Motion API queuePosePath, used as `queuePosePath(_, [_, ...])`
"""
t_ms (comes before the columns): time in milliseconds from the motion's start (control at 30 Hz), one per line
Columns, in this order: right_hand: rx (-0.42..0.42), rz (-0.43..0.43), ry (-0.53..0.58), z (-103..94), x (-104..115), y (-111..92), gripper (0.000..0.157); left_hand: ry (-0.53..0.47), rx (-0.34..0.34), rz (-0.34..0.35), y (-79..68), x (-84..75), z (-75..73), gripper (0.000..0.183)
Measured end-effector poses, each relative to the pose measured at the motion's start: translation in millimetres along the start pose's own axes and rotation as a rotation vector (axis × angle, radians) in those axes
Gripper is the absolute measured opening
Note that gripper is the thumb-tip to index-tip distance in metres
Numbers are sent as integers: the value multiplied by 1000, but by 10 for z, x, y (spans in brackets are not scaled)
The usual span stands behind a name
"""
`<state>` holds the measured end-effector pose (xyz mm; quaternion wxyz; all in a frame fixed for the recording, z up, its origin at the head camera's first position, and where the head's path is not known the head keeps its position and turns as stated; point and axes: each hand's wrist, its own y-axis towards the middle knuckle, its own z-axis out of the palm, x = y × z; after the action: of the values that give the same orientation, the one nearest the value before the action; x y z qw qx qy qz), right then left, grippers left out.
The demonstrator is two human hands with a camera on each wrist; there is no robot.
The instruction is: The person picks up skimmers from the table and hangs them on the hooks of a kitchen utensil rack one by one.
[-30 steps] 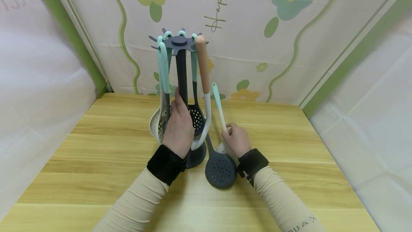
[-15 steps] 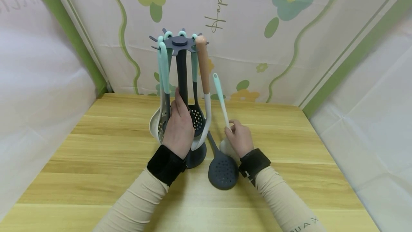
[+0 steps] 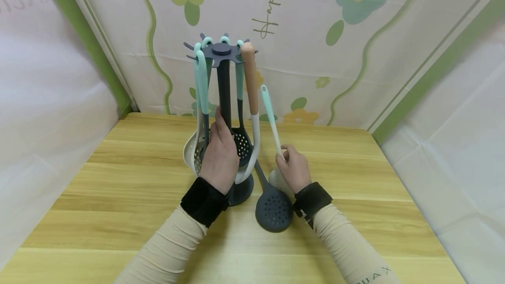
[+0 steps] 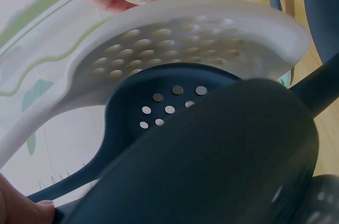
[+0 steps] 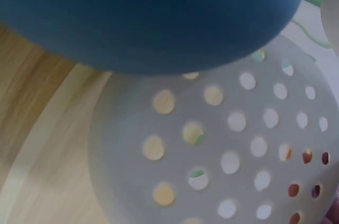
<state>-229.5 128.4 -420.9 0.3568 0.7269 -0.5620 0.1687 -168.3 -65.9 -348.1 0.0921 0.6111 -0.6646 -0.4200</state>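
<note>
In the head view my left hand (image 3: pixel 221 159) holds the black pole (image 3: pixel 223 93) of an upright utensil stand, fingers pointing up along it; part of the grip is hidden. My right hand (image 3: pixel 293 169) pinches the white shaft of a skimmer with a mint handle end (image 3: pixel 267 102), tilted up beside the stand. Its round perforated head (image 5: pixel 233 166) fills much of the right wrist view. A dark skimmer (image 3: pixel 274 209) overlaps it in the head view, its handle passing behind a white utensil with a wooden-coloured handle (image 3: pixel 250 82).
Several mint-handled utensils hang from the stand's hooked top (image 3: pixel 221 51), including a dark perforated spoon (image 3: pixel 241 146) and a white perforated ladle (image 4: pixel 169 44). The stand's round base (image 3: pixel 240 192) rests on a wooden table (image 3: pixel 130 187). A flower-print curtain (image 3: pixel 300 65) hangs behind.
My right hand has shifted slightly right and up, raising the skimmer's mint handle. The dark skimmer has slid a little to the right. My left hand has stayed on the stand.
</note>
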Motion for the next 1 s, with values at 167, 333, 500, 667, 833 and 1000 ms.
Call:
queuePosePath(167, [-14, -7, 26, -15, 23, -14, 30, 7, -5, 3, 2, 2, 2, 60])
queuePosePath(333, [-31, -11, 56, -26, 32, -33, 30, 20, -10, 9, 13, -6, 0, 61])
queuePosePath(500, [-49, -20, 71, -46, 62, -45, 30, 26, -3, 12, 14, -8, -1, 62])
queuePosePath(667, [-46, -11, 98, -59, 81, -52, 29, 22, -3, 12, 13, -11, -10, 59])
queuePosePath(833, [-63, -15, 98, -65, 87, -67, 30, 18, -1, 12, 7, -6, -7, 58])
queuePosePath(1000, [-79, -12, 105, -73, 83, -76, 29, 6, -3, 9, 3, -1, -9, 58])
